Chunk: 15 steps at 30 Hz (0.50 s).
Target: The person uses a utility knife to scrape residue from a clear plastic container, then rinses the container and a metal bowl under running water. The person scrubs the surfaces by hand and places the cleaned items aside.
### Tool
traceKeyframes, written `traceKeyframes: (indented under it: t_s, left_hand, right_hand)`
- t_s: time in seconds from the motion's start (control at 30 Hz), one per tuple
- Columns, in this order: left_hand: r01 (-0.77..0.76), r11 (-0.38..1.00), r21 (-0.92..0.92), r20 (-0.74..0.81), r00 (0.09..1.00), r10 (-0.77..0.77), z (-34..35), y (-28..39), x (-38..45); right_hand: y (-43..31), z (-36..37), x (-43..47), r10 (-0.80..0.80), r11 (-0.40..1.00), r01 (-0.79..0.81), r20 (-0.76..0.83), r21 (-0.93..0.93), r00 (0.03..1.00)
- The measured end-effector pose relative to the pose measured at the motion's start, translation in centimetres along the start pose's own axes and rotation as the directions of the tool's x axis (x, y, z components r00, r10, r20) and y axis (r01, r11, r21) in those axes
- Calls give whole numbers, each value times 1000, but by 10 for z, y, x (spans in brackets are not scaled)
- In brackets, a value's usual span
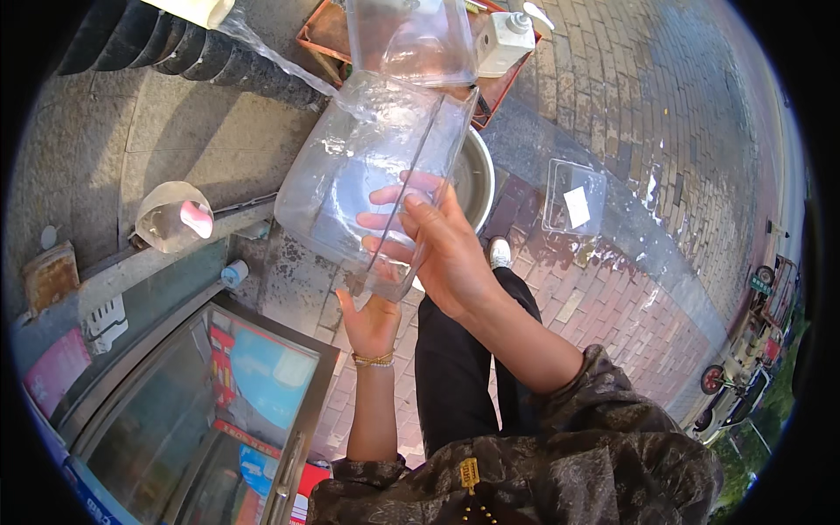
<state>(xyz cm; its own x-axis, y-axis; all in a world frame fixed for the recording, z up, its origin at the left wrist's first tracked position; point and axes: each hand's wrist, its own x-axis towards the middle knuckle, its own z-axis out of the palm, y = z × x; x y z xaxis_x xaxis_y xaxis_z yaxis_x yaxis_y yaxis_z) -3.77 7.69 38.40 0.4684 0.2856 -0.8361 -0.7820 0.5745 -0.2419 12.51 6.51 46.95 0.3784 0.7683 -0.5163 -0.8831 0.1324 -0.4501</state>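
Observation:
Both my hands hold a large clear plastic container [315, 177], tilted above a round metal basin [483, 180]. My right hand [446, 256] grips its near right side, thumb on the outside near the rim; its fingers show through the clear plastic. At the lowest near corner, my left hand [373, 321] supports the container from below, thumb spread and fingers partly hidden behind the plastic. A stream of water [282, 64] runs from a pale pipe end [203, 10] onto the container's far part. The container hides much of the basin.
Another clear container [410, 39] and a white pump bottle [505, 46] stand on an orange-red tray [321, 33]. A clear plastic lid [554, 197] with a white label lies on the wet brick paving. A clear vessel [154, 226] holds something pink at left, near a glass-fronted cabinet [157, 387].

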Motion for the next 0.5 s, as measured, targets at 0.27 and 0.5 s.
traceKeyframes:
  t_s: [0.27, 0.5]
  left_hand:
    - [459, 872, -170, 79, 888, -452, 20, -8, 26]
    - [578, 815, -39, 73, 815, -574, -57, 14, 41]
  right_hand:
    - [20, -9, 15, -66, 918, 109, 123, -382, 990]
    - [7, -8, 34, -19, 907, 108, 217, -408, 976]
